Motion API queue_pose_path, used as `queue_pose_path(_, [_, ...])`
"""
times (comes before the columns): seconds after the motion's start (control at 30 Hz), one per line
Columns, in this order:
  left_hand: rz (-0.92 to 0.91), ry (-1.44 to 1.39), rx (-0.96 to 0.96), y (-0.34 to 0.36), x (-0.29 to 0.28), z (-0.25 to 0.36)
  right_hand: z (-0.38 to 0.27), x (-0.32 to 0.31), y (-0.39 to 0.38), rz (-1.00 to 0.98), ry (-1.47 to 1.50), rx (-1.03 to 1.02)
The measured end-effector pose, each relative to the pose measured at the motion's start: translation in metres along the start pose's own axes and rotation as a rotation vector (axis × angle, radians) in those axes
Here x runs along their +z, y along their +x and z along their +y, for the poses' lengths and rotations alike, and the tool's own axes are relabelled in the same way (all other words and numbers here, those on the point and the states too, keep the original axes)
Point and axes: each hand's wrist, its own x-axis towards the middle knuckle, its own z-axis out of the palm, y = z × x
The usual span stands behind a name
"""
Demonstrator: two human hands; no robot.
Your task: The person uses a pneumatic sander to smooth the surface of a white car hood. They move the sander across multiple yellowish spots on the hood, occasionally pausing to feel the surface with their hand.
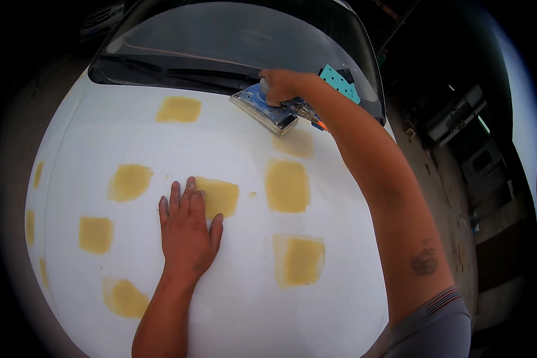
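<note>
My left hand (186, 230) rests with fingers spread on the white car hood (221, 304), at the left edge of a yellow patch (222, 197). My right hand (278, 86) is closed on the grip of a blue power sander (249, 101) with a flat pad, near the hood's rear edge below the windshield. The sander is just above or on a faded yellow patch (292, 145); contact is unclear. Its metal fitting (305, 111) has an orange part, partly behind my forearm. Several other yellow patches (287, 185) are scattered over the hood.
A turquoise perforated sheet (338, 80) and a dark item lie at the windshield's lower right, behind my right arm. Wipers (203, 75) run along the windshield (215, 36). Concrete floor (417, 155) shows beside the car, with dim clutter and what look like panels (459, 113) at right.
</note>
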Motion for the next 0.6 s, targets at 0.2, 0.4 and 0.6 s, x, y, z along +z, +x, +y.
queue_pose_path(0.2, [-0.001, -0.028, 0.007, -0.002, -0.003, -0.004, 0.033, 0.006, -0.011, 0.009, 0.005, 0.070])
queue_pose_path(0.4, [0.017, -0.014, 0.016, -0.002, -0.003, -0.005, 0.116, 0.012, -0.039, 0.015, -0.014, 0.172])
queue_pose_path(0.6, [0.009, 0.008, -0.016, -0.001, 0.000, 0.000, 0.159, 0.018, -0.060, 0.016, -0.077, 0.271])
